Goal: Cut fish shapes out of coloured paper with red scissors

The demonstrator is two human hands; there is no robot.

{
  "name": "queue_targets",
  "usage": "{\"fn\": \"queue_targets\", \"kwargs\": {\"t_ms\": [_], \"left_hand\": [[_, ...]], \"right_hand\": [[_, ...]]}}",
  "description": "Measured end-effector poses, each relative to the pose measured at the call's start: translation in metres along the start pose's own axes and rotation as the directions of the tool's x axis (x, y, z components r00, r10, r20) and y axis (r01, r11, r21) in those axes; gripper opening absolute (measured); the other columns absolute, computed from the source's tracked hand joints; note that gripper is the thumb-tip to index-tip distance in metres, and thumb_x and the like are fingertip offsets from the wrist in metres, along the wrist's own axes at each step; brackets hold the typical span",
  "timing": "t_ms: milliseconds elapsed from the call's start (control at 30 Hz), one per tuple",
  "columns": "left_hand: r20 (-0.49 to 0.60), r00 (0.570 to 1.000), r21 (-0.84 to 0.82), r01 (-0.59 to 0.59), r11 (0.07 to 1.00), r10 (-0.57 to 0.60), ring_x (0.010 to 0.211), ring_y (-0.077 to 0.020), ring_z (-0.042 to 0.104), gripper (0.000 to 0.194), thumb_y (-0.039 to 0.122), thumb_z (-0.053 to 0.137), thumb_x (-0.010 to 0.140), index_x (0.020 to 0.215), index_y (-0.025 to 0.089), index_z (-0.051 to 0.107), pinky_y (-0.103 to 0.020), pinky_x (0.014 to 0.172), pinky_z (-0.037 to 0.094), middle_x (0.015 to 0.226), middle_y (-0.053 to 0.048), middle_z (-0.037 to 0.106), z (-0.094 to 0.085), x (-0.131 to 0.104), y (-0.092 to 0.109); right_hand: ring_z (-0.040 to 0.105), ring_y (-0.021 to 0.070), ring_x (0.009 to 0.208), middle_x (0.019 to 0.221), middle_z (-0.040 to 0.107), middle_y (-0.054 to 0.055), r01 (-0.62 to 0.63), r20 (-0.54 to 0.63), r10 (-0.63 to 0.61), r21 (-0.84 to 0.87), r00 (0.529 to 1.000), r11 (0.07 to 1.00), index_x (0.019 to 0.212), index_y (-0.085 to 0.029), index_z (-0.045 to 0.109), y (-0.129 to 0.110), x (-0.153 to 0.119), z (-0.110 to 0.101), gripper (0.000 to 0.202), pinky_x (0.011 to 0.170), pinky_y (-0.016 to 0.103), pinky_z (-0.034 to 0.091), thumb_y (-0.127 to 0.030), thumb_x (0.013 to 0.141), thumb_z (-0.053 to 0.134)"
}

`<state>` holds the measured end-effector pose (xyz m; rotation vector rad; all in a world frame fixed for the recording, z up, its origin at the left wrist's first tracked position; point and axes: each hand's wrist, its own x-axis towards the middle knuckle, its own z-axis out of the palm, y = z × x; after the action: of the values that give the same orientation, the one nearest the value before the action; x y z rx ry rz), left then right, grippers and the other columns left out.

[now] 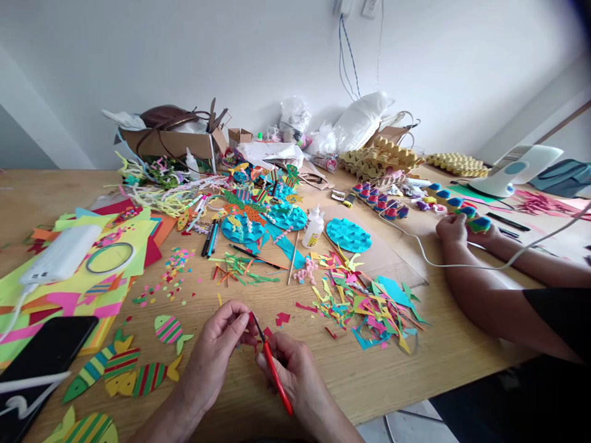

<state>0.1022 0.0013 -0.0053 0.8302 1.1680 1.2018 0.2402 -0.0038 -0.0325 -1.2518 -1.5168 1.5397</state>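
Note:
My right hand (295,366) is closed around the red handles of a pair of scissors (276,375), whose dark blades point up and left. Between the thumb and fingers of my left hand (226,335) is a small piece of red paper (252,318), mostly hidden by the fingertips and right at the blades. Red paper scraps (282,319) lie just beyond my hands. To the left of my left hand lies a striped paper fish (168,330), with several more striped fish (150,378) nearer the table's front edge.
Paper offcuts (369,304) are heaped right of centre, near a glue bottle (314,229) and a blue egg-carton disc (348,235). Coloured sheets (133,246), a power bank (62,253) and a phone (50,344) lie left. At right, a co-worker's hands (455,231) hold a painted egg-carton strip (478,223); a white cable (443,265) crosses there.

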Motion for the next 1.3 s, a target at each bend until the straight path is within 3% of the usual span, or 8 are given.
{"fn": "queue_targets", "kwargs": {"t_ms": [433,567,1033,1300], "left_hand": [[-0.015,1.000,-0.006,-0.005,1.000,0.005,0.063,-0.0135,0.054,0.014,0.030,0.058,0.078,0.070,0.019,0.059,-0.024,0.060,0.047,0.063,0.002,0.058,-0.0026,-0.0009,-0.0019],[0.003,1.000,-0.035,0.028,0.999,-0.028,0.066,-0.0148,0.055,0.014,0.032,0.057,0.078,0.077,0.019,0.060,-0.026,0.062,0.047,0.067,0.001,0.060,-0.0028,-0.0012,-0.0031],[0.089,0.994,0.058,0.057,0.997,-0.062,0.063,-0.0135,0.052,0.012,0.026,0.056,0.078,0.069,0.018,0.057,-0.025,0.062,0.045,0.063,0.002,0.058,-0.0031,-0.0025,-0.0010],[0.097,0.994,0.082,0.051,0.995,-0.059,0.062,-0.0137,0.052,0.013,0.028,0.057,0.076,0.067,0.018,0.058,-0.025,0.062,0.044,0.061,0.001,0.057,-0.0066,-0.0016,-0.0053]], "right_hand": [[0.031,0.0083,0.046,0.049,0.035,-0.006,-0.023,0.018,0.025,-0.085,1.000,0.996,0.057,-0.020,0.037,0.0000,-0.0016,-0.0022,0.034,0.043,0.021,0.023,-0.044,0.076,0.052],[0.031,0.0089,0.047,0.048,0.036,-0.005,-0.021,0.000,0.021,-0.111,1.000,0.994,0.056,-0.020,0.037,0.0008,-0.0012,-0.0021,0.034,0.043,0.021,0.024,-0.044,0.075,0.052],[0.030,0.0093,0.051,0.053,0.033,-0.006,-0.005,0.018,0.008,-0.171,1.000,0.985,0.058,-0.019,0.038,-0.0019,-0.0018,-0.0051,0.024,0.047,0.022,0.023,-0.031,0.076,0.049],[0.028,0.0092,0.052,0.053,0.031,-0.006,-0.014,0.025,0.019,-0.161,1.000,0.987,0.057,-0.019,0.038,-0.0004,-0.0012,-0.0053,0.027,0.046,0.022,0.021,-0.036,0.074,0.050]]}}
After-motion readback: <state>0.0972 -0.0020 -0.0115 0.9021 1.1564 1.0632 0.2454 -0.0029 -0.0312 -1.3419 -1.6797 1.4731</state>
